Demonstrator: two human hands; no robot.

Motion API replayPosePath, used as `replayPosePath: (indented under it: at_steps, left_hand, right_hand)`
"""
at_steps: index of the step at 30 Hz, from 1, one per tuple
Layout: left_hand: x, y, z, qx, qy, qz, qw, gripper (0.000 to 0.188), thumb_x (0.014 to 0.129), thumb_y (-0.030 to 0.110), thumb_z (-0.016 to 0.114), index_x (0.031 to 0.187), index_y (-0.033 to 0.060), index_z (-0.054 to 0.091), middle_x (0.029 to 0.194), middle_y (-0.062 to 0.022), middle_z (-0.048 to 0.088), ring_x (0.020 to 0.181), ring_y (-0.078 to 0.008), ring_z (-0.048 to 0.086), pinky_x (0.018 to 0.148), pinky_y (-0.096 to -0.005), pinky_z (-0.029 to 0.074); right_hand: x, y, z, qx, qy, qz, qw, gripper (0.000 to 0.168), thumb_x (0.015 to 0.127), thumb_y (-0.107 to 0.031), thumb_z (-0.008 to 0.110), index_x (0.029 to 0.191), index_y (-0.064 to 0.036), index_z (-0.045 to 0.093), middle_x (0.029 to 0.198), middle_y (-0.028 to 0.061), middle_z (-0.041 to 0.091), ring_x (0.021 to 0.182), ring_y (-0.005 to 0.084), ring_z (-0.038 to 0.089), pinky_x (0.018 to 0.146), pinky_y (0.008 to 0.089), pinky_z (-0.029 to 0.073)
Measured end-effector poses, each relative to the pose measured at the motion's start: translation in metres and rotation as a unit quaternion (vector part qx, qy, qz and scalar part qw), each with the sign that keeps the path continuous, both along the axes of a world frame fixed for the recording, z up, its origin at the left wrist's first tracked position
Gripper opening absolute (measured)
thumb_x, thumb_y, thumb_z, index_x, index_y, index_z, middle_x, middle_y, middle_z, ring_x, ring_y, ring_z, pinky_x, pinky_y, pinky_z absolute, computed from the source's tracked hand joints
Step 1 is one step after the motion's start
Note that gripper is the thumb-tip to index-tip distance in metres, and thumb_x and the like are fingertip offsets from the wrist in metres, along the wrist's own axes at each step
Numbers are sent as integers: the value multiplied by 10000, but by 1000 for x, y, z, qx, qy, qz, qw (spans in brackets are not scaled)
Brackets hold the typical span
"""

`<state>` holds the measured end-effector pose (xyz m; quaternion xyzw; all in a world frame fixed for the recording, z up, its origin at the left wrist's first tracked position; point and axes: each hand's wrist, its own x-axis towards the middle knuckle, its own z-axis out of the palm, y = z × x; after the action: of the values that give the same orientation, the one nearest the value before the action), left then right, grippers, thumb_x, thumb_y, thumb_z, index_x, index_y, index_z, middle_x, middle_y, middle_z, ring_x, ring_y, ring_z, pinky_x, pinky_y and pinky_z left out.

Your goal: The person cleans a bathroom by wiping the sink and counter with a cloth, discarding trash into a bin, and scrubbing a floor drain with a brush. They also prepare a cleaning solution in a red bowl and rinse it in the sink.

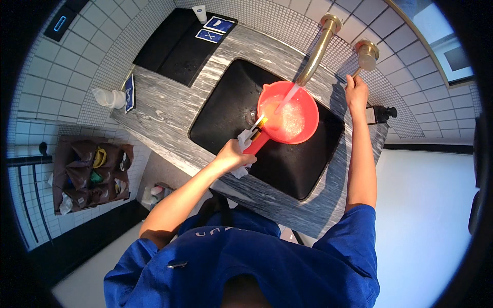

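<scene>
My left hand [230, 157] grips the handle of a red plastic water dipper [312, 125], together with a crumpled white tissue or cloth [241, 171] and a small brush [262, 122] with yellow bristles. Part of the brush is hidden by the hand. The dipper is over the black sink basin [221, 107], under a brass wall spout [317, 57]. Water runs from the spout into the dipper, where it looks frothy. My right hand [357, 92] holds the thin lever of the round brass tap valve [366, 57] on the wall.
A grey marbled countertop [169, 104] surrounds the basin. On it are a black mat [173, 50] with a white tube [200, 14] and blue packets [218, 24], and a dark pump bottle [379, 114] at right. A brown pocket organizer [83, 154] hangs at left.
</scene>
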<state>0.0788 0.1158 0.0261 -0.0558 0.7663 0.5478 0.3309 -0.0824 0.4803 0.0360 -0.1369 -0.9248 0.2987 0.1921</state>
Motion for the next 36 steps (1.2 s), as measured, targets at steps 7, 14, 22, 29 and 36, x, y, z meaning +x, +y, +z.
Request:
replayPosePath:
  at_steps: [7, 14, 22, 29, 36]
  left_hand:
    - [1, 0, -4, -8, -18, -8, 1000, 247, 640, 131, 703, 803, -9, 582, 637, -24, 562, 562, -88, 527, 506, -245, 416]
    - [5, 1, -1, 67, -20, 12, 997, 213, 667, 116, 693, 820, 30, 573, 655, 5, 543, 579, -77, 510, 531, -228, 411]
    - [4, -3, -5, 59, -70, 0, 996, 220, 676, 94, 695, 851, 29, 580, 733, -9, 578, 641, -78, 544, 570, -231, 441]
    - [7, 0, -1, 63, -80, 14, 995, 315, 697, 194, 762, 902, 44, 576, 732, 8, 574, 660, -75, 547, 586, -231, 444]
    - [3, -2, -7, 44, -116, -5, 992, 314, 701, 250, 778, 870, 64, 590, 717, 11, 572, 648, -75, 530, 587, -239, 434]
  right_hand:
    - [-1, 2, -2, 2, 0, 9, 1000, 302, 856, -284, 584, 817, 15, 592, 723, 226, 603, 713, 413, 580, 636, 458, 433]
    - [-1, 3, -5, -13, 5, 13, 1000, 299, 857, -283, 585, 821, 14, 591, 724, 226, 601, 702, 415, 574, 627, 454, 433]
    - [1, 0, -3, -14, -2, 11, 1000, 297, 861, -288, 578, 820, 6, 591, 724, 222, 601, 696, 407, 575, 627, 445, 435]
    - [3, -1, 1, 4, -3, 17, 1000, 299, 861, -290, 575, 821, 6, 594, 721, 216, 606, 702, 396, 586, 633, 446, 440]
    - [3, 0, 1, 7, -9, 19, 1000, 308, 863, -296, 576, 802, 5, 593, 663, 189, 601, 656, 362, 592, 615, 430, 440]
